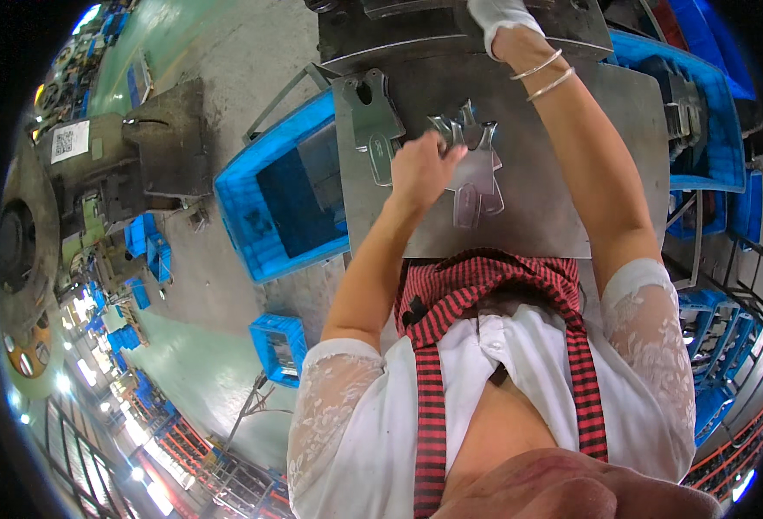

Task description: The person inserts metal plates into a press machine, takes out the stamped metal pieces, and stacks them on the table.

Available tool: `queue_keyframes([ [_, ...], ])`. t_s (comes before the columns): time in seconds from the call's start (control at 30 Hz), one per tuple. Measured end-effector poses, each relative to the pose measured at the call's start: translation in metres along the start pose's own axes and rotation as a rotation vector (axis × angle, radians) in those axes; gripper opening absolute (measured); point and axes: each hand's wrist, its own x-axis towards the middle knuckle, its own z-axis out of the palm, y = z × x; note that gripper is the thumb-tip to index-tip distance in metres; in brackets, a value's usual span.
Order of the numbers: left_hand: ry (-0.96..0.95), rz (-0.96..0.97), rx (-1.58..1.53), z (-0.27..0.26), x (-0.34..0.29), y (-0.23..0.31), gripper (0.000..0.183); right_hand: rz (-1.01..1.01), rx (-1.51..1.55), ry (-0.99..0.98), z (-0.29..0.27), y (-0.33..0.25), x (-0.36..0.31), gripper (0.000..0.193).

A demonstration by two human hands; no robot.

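My bare left hand (423,170) is over a small pile of shiny metal plates (475,173) on the grey metal table (554,195). Its fingers and thumb are curled in at the left edge of a metal plate with forked ends (468,121); the exact grip is partly hidden. Left of this hand lie more flat metal plates (373,117), overlapping, one with a notched top. My right hand (500,19), in a white glove, reaches to the dark machine (399,48) at the far edge. Its fingers are cut off or hidden, so their hold cannot be seen.
A blue crate (233,195) stands against the table's left side. Another blue crate (717,173), holding dark metal parts, is on the right. A smaller blue crate (262,350) sits on the floor at lower left. Heavy machinery (109,164) stands farther left.
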Motion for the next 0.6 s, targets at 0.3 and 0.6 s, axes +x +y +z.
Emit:
queue_keyframes([
  [0.3,-0.047,-0.090,-0.467,0.023,-0.037,-0.012,0.023,-0.654,-3.098,0.277,0.010,0.016,-0.052,0.021],
  [0.6,-0.148,-0.428,-0.733,0.018,-0.024,-0.004,0.027,-2.070,-3.445,0.016,-0.101,-0.022,-0.144,0.025],
])
